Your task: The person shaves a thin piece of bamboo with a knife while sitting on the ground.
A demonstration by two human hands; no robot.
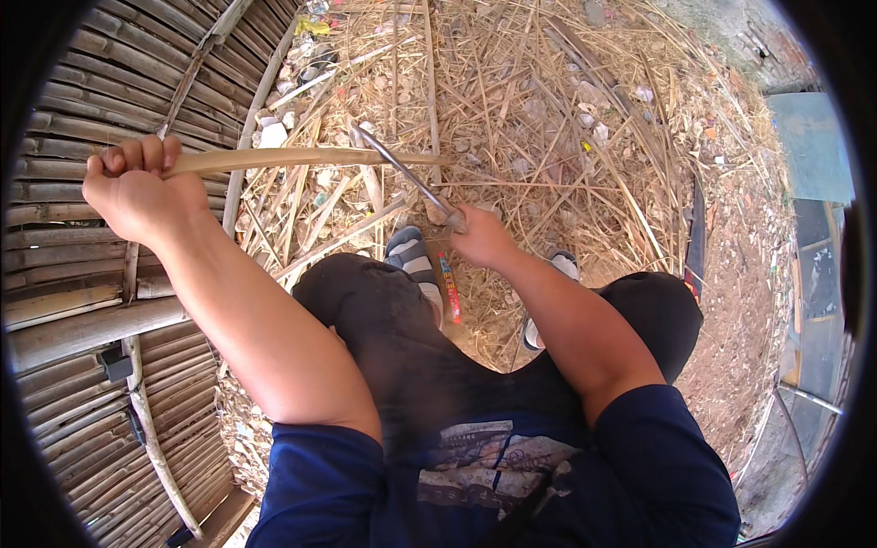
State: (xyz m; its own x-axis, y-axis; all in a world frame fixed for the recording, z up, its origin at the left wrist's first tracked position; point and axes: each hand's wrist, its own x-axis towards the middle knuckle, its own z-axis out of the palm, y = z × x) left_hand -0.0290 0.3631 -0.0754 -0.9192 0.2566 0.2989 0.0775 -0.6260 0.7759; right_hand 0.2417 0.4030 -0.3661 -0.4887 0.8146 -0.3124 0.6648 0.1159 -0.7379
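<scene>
Blade laid across a bamboo strip, one hand to each piece

The step in hand looks to be paring the pale bamboo strip [265, 159], judging by how the long metal blade [416, 179] crosses it. The strip runs rightward from the left hand [146, 187], its far end beyond the blade and ahead of the right hand [480, 236]. Whether the edge bites or only rests is too small to tell. The next move seems to call for a firm left grip and a controlled blade angle.

The left arm reaches forward and outward, fingers curled fully around the strip's near end, beside the slatted wall [91, 137]. The right arm stretches forward above the gap between the knees, fist wrapped about the handle, with the blade slanting forward and left. Below both hands lies straw-strewn ground [548, 137].
</scene>
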